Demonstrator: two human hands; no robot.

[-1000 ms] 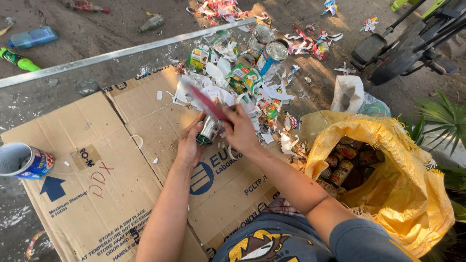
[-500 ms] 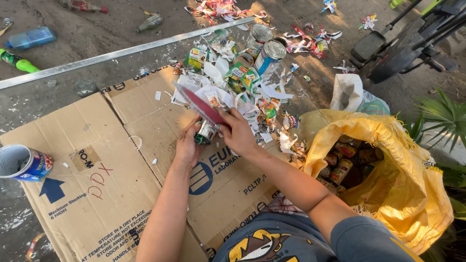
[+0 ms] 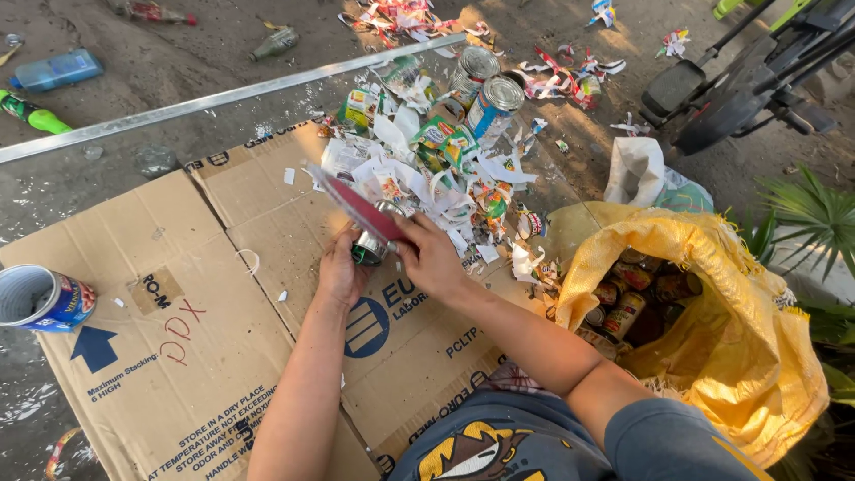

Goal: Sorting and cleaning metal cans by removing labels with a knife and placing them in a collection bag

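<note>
Since a second earlier, the right hand (image 3: 432, 258) had peeled the red label (image 3: 356, 205) further above the tin can (image 3: 370, 245) gripped by the left hand (image 3: 338, 267).

The can (image 3: 372, 242) sits mostly hidden behind both hands (red label (image 3: 356, 203) blurred)

At the centre of the frame the left hand (image 3: 341, 267) grips a bare metal can (image 3: 372, 242) over the flattened cardboard (image 3: 223, 356), while the right hand (image 3: 434, 258) pinches the red label strip (image 3: 354, 203) that slants up and left from the can. Just above lies a heap of torn labels (image 3: 427, 169) with two upright cans (image 3: 485, 85) behind it. A yellow sack (image 3: 748, 338) holding more cans gapes at the right, and an open can (image 3: 43, 298) lies at the left edge.
</note>
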